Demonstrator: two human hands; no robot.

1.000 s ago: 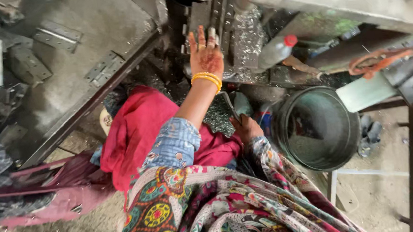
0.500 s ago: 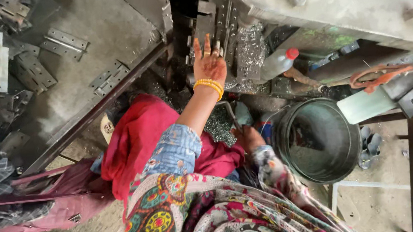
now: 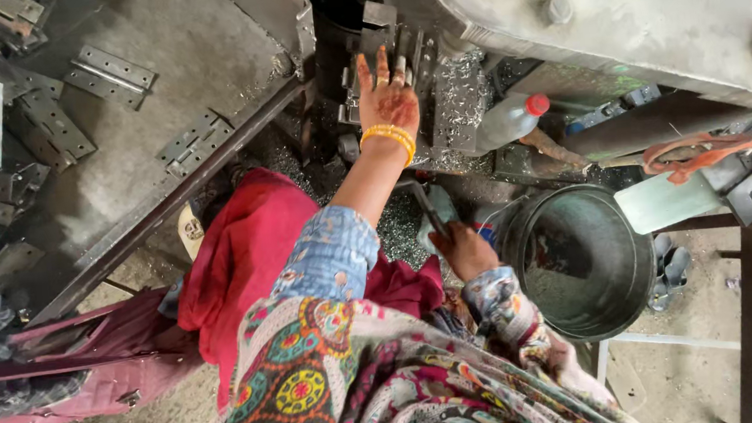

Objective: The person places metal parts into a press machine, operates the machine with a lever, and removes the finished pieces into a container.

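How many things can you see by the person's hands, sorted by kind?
Hands: 2 (left hand on the metal fixture, right hand gripping a metal rod)
Plastic bottle with red cap: 1
Dark bucket: 1
Flat hinges lying clear on the tray: 2 ()
Total: 8

A metalworking workshop: a heavy grey machine [image 3: 612, 9] stands over heaps of metal shavings [image 3: 457, 104], stamped steel hinges [image 3: 110, 76] lie on a worn metal tray [image 3: 197, 37], and a grimy bucket [image 3: 580, 262] sits on the concrete floor [image 3: 680, 375].
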